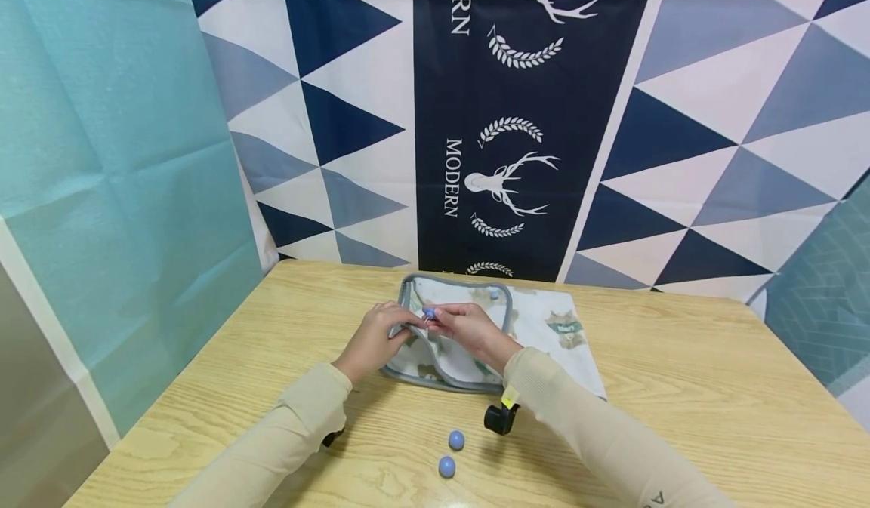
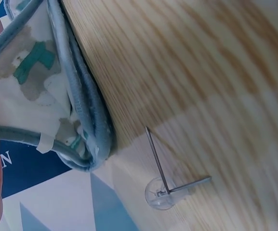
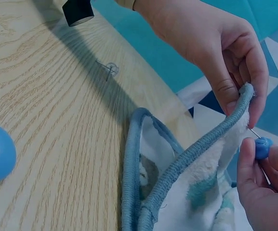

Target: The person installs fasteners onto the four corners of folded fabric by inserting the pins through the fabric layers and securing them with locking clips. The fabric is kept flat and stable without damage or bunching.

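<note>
A white fleece blanket (image 1: 469, 342) with printed bears and grey-blue edging (image 3: 189, 166) lies folded on the table. In the right wrist view, my left hand (image 3: 220, 57) pinches a raised edge of it between thumb and fingers. Opposite, my right hand (image 3: 269, 187) pinches a small blue round-headed pin (image 3: 262, 147). A thin metal prong runs from the blue head to the cloth; whether it pierces the cloth is hard to tell. Another small blue piece (image 1: 494, 294) sits at the blanket's far right corner.
Two blue round pieces (image 1: 456, 440) (image 1: 446, 466) lie on the wooden table (image 1: 652, 387) near the front, with another cut off by the bottom edge. A clear disc with two metal prongs (image 2: 160, 195) lies left of the blanket. Patterned curtain (image 1: 360, 130) hangs behind.
</note>
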`<state>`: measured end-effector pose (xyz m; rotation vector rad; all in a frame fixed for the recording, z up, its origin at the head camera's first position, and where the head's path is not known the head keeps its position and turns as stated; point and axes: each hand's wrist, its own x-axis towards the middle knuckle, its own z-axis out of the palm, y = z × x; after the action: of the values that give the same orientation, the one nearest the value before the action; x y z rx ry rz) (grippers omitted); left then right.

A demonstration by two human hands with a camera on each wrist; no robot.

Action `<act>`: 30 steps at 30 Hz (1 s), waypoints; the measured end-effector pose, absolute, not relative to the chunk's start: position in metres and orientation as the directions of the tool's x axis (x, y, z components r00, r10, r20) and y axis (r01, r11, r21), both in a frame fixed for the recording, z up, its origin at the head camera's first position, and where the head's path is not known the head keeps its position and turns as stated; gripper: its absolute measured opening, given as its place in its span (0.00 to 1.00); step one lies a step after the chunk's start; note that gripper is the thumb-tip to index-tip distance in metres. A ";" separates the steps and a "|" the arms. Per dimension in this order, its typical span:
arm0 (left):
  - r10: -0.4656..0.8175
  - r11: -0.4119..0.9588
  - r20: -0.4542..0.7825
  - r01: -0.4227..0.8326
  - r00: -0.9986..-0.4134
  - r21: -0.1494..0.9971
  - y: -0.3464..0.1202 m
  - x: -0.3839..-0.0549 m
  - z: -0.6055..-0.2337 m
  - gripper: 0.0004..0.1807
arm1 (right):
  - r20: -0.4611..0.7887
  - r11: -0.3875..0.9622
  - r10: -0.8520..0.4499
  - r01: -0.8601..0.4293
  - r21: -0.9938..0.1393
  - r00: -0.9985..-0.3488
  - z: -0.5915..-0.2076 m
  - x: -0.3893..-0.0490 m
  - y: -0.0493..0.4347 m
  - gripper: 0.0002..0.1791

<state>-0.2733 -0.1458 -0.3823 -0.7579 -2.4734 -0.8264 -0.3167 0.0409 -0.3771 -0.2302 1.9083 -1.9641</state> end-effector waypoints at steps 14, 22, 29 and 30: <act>0.352 0.669 0.535 0.606 -0.768 0.430 -0.145 -0.273 -0.384 0.09 | -0.151 0.015 -0.361 0.156 -0.988 -0.920 -0.376 -0.317 0.042 0.20; 0.355 0.664 0.537 0.611 -0.765 0.432 -0.145 -0.273 -0.385 0.09 | -0.150 0.010 -0.370 0.158 -0.987 -0.917 -0.377 -0.317 0.043 0.20; 0.351 0.666 0.520 0.598 -0.779 0.446 -0.145 -0.272 -0.384 0.10 | -0.155 0.020 -0.359 0.158 -0.987 -0.921 -0.376 -0.317 0.042 0.20; 0.351 0.667 0.518 0.597 -0.780 0.446 -0.145 -0.272 -0.384 0.10 | -0.149 0.020 -0.362 0.152 -0.988 -0.920 -0.376 -0.317 0.042 0.20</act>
<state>-0.2717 -0.1448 -0.3837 -0.7442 -2.4931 -0.8659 -0.3169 0.0418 -0.3765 -0.2146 1.9442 -1.9618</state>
